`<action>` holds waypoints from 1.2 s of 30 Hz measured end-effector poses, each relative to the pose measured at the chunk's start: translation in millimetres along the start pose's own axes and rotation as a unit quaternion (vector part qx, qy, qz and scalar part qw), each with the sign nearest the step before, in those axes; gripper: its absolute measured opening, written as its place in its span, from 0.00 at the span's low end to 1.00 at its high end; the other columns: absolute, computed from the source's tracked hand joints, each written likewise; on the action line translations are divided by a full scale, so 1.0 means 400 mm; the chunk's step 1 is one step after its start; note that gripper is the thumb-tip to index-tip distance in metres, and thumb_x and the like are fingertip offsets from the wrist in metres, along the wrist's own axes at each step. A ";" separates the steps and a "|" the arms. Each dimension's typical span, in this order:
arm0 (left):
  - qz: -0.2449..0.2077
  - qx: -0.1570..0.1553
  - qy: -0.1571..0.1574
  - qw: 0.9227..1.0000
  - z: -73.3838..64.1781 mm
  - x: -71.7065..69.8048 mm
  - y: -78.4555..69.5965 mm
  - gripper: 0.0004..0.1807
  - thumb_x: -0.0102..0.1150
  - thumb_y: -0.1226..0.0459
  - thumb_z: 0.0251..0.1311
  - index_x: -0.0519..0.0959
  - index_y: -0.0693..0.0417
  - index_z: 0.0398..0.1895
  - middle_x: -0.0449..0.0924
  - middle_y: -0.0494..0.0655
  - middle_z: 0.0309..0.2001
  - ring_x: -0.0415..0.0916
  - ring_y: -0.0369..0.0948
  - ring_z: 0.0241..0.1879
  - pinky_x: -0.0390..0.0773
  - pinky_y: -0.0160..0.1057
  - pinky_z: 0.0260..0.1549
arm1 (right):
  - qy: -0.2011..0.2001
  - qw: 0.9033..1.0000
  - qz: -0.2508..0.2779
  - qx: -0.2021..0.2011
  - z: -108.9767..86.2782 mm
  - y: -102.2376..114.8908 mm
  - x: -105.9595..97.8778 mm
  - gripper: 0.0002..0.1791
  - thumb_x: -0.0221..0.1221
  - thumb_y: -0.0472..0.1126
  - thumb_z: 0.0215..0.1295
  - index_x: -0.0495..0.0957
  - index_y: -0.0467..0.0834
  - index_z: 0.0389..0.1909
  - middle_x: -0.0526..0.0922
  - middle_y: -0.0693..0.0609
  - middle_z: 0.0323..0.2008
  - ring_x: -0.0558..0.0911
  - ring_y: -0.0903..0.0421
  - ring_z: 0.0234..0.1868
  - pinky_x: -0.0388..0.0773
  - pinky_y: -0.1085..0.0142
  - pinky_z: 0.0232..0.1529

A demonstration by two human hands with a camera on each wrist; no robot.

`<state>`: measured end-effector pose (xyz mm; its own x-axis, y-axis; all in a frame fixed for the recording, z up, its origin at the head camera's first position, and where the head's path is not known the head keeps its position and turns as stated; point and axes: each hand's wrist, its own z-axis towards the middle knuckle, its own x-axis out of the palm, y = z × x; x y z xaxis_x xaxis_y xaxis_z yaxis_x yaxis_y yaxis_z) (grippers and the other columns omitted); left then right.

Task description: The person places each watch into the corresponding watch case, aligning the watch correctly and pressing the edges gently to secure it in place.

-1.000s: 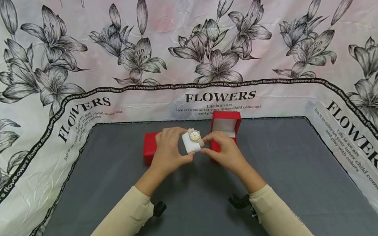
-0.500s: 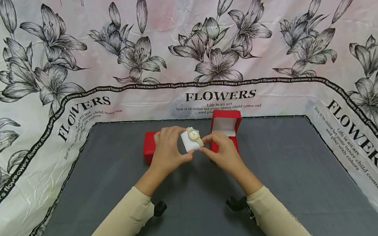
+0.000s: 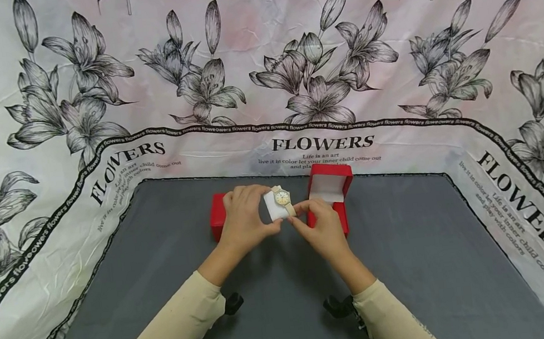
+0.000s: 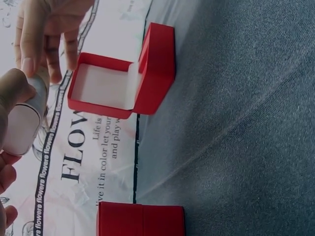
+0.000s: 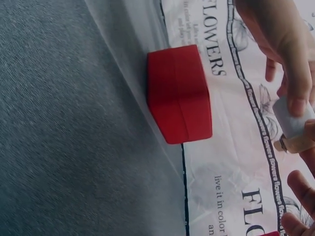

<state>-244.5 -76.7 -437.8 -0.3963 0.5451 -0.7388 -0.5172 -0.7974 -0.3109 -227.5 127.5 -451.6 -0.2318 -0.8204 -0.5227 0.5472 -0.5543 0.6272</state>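
Note:
A wristwatch (image 3: 282, 197) with a pale dial and cream strap is wrapped around a small white watch cushion (image 3: 273, 208), held above the table. My left hand (image 3: 242, 217) grips the cushion from the left, fingers along its top and thumb below. At the right side, my right hand (image 3: 323, 229) pinches the cream strap between thumb and forefinger. In the left wrist view the cushion's rounded end (image 4: 22, 130) shows by the left thumb. The right wrist view catches the strap (image 5: 299, 143) at the cushion's edge; fingers partly hide it, and the dial is turned away.
Behind the right hand stands a red box (image 3: 331, 170) with its lid raised and a white lining. Another red box (image 3: 218, 220), closed, sits behind the left hand. Grey cloth (image 3: 412, 254) covers the table, with a flower-printed sheet (image 3: 224, 102) rising at the back and sides.
The right forearm has swung slightly left, while its fingertips stay at the strap. The left hand keeps its grip on the cushion. The head view has shifted a little.

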 end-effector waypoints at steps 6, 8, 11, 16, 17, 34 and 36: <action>0.003 0.001 0.009 1.000 -0.010 0.005 0.001 0.35 0.77 0.50 0.46 0.77 0.52 0.57 0.80 0.48 0.56 0.71 0.47 0.54 0.64 0.55 0.55 | 0.002 1.000 0.002 -0.022 -0.018 -0.011 0.009 0.11 0.75 0.39 0.58 0.86 0.44 0.41 0.86 0.52 0.37 0.82 0.55 0.42 0.79 0.55 0.48; -0.003 0.007 0.015 1.000 -0.016 0.005 0.004 0.35 0.78 0.51 0.46 0.77 0.52 0.57 0.80 0.48 0.56 0.71 0.47 0.54 0.64 0.55 0.55 | 0.019 0.999 0.007 -0.043 -0.022 -0.020 0.004 0.11 0.74 0.37 0.59 0.86 0.45 0.42 0.87 0.53 0.39 0.82 0.56 0.43 0.79 0.56 0.49; -0.016 0.018 0.030 0.999 -0.025 0.003 0.010 0.36 0.79 0.53 0.46 0.77 0.52 0.59 0.80 0.47 0.57 0.70 0.47 0.56 0.64 0.55 0.56 | 0.058 0.995 0.014 -0.074 -0.023 -0.033 -0.013 0.11 0.73 0.35 0.59 0.87 0.45 0.42 0.87 0.54 0.42 0.81 0.55 0.47 0.79 0.56 0.52; -0.038 0.041 0.065 0.996 -0.031 -0.004 0.014 0.38 0.80 0.53 0.47 0.75 0.50 0.62 0.78 0.45 0.60 0.69 0.46 0.58 0.63 0.56 0.58 | 0.124 0.990 0.010 -0.070 -0.013 -0.049 -0.053 0.22 0.75 0.37 0.57 0.84 0.45 0.53 0.85 0.51 0.53 0.79 0.52 0.57 0.76 0.50 0.60; -0.042 0.046 0.070 0.996 -0.031 -0.006 0.014 0.38 0.80 0.53 0.47 0.75 0.50 0.62 0.77 0.45 0.60 0.69 0.45 0.58 0.63 0.56 0.58 | 0.137 0.989 0.008 -0.062 -0.009 -0.051 -0.060 0.26 0.75 0.38 0.56 0.82 0.45 0.57 0.83 0.51 0.56 0.78 0.52 0.59 0.75 0.49 0.62; -0.034 0.094 0.097 0.990 -0.005 -0.024 -0.011 0.37 0.80 0.52 0.47 0.77 0.50 0.62 0.79 0.45 0.61 0.70 0.43 0.58 0.64 0.56 0.60 | 0.200 0.977 0.025 -0.063 0.022 -0.074 -0.077 0.46 0.77 0.41 0.54 0.67 0.49 0.74 0.71 0.49 0.69 0.68 0.49 0.69 0.72 0.44 0.66; -0.036 0.092 0.097 0.990 -0.003 -0.023 -0.010 0.37 0.80 0.52 0.47 0.77 0.49 0.62 0.79 0.45 0.60 0.70 0.43 0.58 0.64 0.55 0.59 | 0.199 0.977 0.026 -0.073 0.025 -0.077 -0.075 0.46 0.77 0.42 0.54 0.67 0.48 0.74 0.71 0.49 0.69 0.68 0.50 0.69 0.72 0.44 0.66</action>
<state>-237.7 -78.6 -430.7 -0.2093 0.5251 -0.8249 -0.6755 -0.6876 -0.2662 -245.2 167.8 -449.4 0.1154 -0.7111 -0.6936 0.6661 -0.4626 0.5851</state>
